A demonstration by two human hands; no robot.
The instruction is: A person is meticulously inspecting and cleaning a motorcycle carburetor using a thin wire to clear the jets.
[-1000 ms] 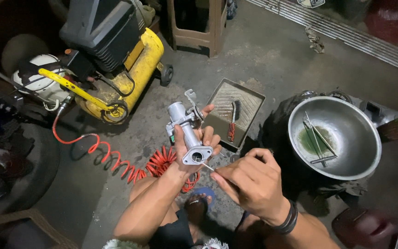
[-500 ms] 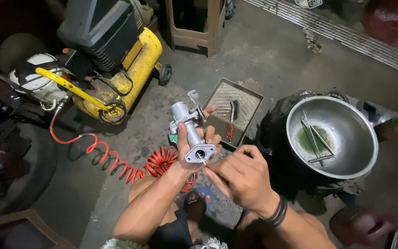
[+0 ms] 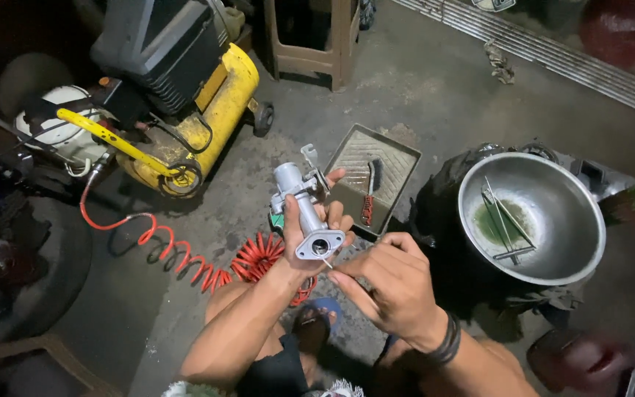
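seen from above over a concrete floor (image 3: 435, 81), a yellow air compressor (image 3: 207, 110) with a dark motor housing stands at upper left, and a red coiled hose (image 3: 185, 257) runs from it across the floor toward the centre. just right of the coil, the left hand (image 3: 310, 235) has its grip clamped around a grey metal carburetor body (image 3: 304, 209), held upright with its flanged round port facing the camera; the part sits at mid-frame, above the person's knees and clear of the floor. touching the flange's lower edge is a thin pin (image 3: 326, 262), pinched between the closed fingertips of the right hand (image 3: 391, 287), which wears a dark wristband (image 3: 446, 342). behind the carburetor body lies a rectangular ribbed tray (image 3: 391, 158) holding a red-handled brush (image 3: 369, 198). at far right, a large steel bowl (image 3: 582, 242) rests on a dark tyre and contains green liquid and slim metal tools (image 3: 505, 224).
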